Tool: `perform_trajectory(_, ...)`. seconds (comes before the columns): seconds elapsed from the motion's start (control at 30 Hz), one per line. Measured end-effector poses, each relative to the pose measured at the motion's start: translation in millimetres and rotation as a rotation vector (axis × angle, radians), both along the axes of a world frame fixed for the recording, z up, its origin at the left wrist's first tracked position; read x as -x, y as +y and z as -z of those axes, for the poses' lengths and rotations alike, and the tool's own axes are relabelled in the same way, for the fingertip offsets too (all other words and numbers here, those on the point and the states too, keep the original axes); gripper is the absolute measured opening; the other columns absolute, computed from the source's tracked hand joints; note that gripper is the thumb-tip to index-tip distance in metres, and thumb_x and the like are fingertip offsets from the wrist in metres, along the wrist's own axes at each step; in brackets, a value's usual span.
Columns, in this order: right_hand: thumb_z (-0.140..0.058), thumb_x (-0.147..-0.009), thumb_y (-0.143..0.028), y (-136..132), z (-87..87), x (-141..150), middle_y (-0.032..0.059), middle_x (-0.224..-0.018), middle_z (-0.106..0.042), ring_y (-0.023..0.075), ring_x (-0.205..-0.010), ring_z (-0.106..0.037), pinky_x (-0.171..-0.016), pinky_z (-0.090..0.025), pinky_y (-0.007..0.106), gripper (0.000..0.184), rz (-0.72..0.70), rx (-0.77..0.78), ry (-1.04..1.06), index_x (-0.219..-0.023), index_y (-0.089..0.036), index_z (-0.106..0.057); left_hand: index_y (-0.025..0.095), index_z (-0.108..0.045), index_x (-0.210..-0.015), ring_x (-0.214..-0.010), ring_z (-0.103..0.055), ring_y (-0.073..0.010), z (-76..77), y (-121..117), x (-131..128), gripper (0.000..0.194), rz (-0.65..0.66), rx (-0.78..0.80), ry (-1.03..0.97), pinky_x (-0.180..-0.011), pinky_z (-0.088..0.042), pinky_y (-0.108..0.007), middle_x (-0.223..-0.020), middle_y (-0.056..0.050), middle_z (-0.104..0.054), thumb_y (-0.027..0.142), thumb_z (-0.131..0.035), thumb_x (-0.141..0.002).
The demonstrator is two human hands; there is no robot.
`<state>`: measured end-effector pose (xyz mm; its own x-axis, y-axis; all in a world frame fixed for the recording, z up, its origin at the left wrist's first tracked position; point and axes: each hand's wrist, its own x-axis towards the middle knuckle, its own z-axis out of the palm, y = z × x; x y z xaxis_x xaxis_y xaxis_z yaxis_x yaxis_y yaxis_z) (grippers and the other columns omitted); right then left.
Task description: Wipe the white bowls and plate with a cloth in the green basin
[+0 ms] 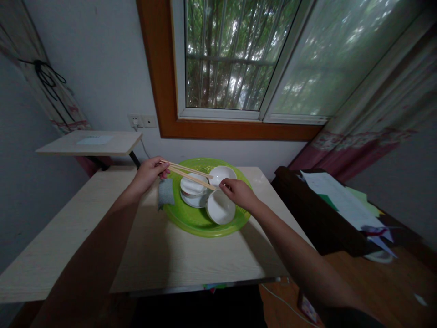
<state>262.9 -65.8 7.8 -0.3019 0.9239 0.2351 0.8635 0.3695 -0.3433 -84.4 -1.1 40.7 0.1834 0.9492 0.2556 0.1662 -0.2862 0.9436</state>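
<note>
Several wooden chopsticks [191, 176] slant above the dishes, fanned slightly apart. My left hand [150, 173] is closed around their upper left ends. At their lower right ends, my right hand [241, 193] has its fingers pinched together; the exact contact is partly hidden. Below lies a round green plastic basket [205, 232]. Inside it are a white bowl [221, 208] tilted under my right hand, another white bowl [225, 173] behind it, and small white bowls [193, 184] stacked on a white plate [196, 201] at left. A grey cloth [166, 192] hangs over the basket's left rim.
The basket stands on a pale wooden table [146, 255]. A raised shelf [92, 142] is at the back left, near wall sockets [142, 121]. Behind is a window with a brown frame [239, 130]. Papers [334, 196] lie on a dark piece of furniture [307, 205] at right.
</note>
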Motion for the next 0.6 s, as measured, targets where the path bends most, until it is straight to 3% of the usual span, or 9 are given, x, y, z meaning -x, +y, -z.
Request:
perform_trajectory(0.13, -0.049, -0.1, -0.045, 7.3, 0.0, 1.8, 0.0127, -0.123, -0.065, 0.0183, -0.09, -0.065, -0.083, -0.052, 0.032, 0.04, -0.035, -0.118, 0.399, -0.13, -0.019, -0.058, 0.015, -0.064, -0.086, -0.057, -0.06, -0.013, 11.5, -1.3, -18.2, 0.032, 0.027, -0.003, -0.017, -0.055, -0.049, -0.025, -0.072, -0.004, -0.068, 0.046, -0.069, -0.08)
perform_trajectory(0.23, -0.061, -0.094, -0.049, 11.0, -0.8, 5.4, 0.0128, -0.128, -0.063, 0.0188, -0.096, -0.065, -0.084, -0.053, 0.033, 0.052, -0.103, -0.039, 0.493, -0.137, -0.02, -0.053, 0.014, -0.064, -0.087, -0.06, -0.062, -0.0141, 14.3, -6.6, -36.9, 0.032, 0.047, -0.015, -0.023, -0.059, -0.051, -0.027, -0.073, -0.004, -0.069, 0.045, -0.069, -0.081)
perform_trajectory(0.33, -0.066, -0.09, -0.05, 11.0, -1.4, 7.5, 0.0068, -0.102, -0.072, 0.0175, -0.083, -0.065, -0.073, -0.05, 0.027, 0.042, -0.15, 0.097, 0.409, -0.118, -0.019, -0.067, 0.014, -0.065, -0.09, -0.062, -0.064, -0.0149, 17.4, -10.6, -52.8, 0.029, 0.073, -0.031, -0.049, -0.062, -0.052, -0.028, -0.072, -0.004, -0.07, 0.043, -0.068, -0.082)
perform_trajectory(0.43, -0.063, -0.091, -0.051, 8.1, 0.1, 6.5, 0.0021, -0.076, -0.07, 0.0138, -0.062, -0.059, -0.058, -0.043, 0.024, 0.034, -0.145, 0.224, 0.323, -0.09, -0.018, -0.071, 0.015, -0.065, -0.089, -0.063, -0.066, -0.0157, 22.5, -11.2, -61.6, 0.028, 0.101, -0.025, -0.049, -0.064, -0.053, -0.029, -0.069, -0.003, -0.069, 0.042, -0.067, -0.083)
perform_trajectory(0.6, -0.056, -0.095, -0.047, 1.3, 1.1, 1.6, 0.0009, -0.075, -0.07, 0.0102, -0.048, -0.054, -0.05, -0.041, 0.022, 0.033, -0.164, 0.36, 0.425, -0.081, -0.019, -0.063, 0.015, -0.067, -0.091, -0.068, -0.068, -0.0167, 27.8, -11.0, -64.1, 0.026, 0.103, 0.037, -0.028, -0.068, -0.056, -0.029, -0.074, -0.004, -0.072, 0.038, -0.07, -0.081)
